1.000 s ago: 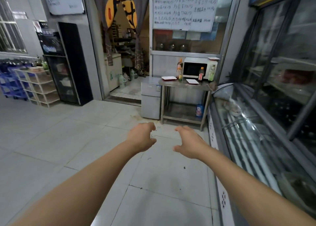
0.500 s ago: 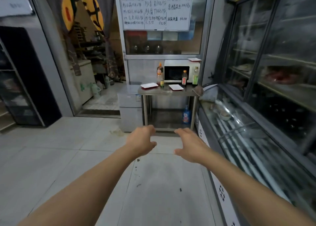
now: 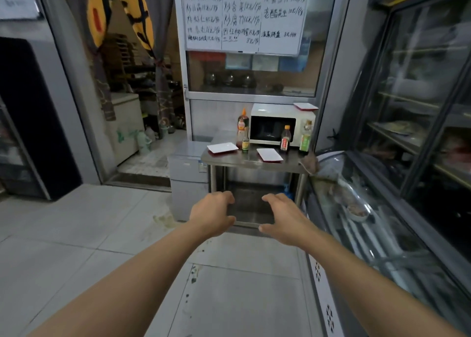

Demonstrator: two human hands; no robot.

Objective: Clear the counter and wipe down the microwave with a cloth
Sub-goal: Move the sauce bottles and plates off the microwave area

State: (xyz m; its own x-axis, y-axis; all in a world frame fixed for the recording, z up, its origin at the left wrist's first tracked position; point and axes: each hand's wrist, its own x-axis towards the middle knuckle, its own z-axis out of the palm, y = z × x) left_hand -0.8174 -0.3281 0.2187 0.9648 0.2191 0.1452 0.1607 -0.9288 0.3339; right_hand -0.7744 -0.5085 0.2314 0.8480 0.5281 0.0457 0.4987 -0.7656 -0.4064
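Pale floor tiles [image 3: 76, 234] are seen running up to a steel counter [image 3: 254, 162] set against the wall, presumably for serving. On it the microwave [image 3: 275, 124] is fronted by bottles [image 3: 285, 139] and plates [image 3: 222, 147], so clearing is judged not yet begun. Both the left hand [image 3: 212, 215] and right hand [image 3: 285, 219] are held out well short of it, fingers loosely curled, nothing gripped. No cloth can be made out with certainty.

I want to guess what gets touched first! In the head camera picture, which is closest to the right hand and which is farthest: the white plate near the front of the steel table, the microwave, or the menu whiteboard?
From the right hand:
1. White plate, front of the steel table.
2. Microwave, behind it at the table's back.
3. Menu whiteboard, high on the window above.
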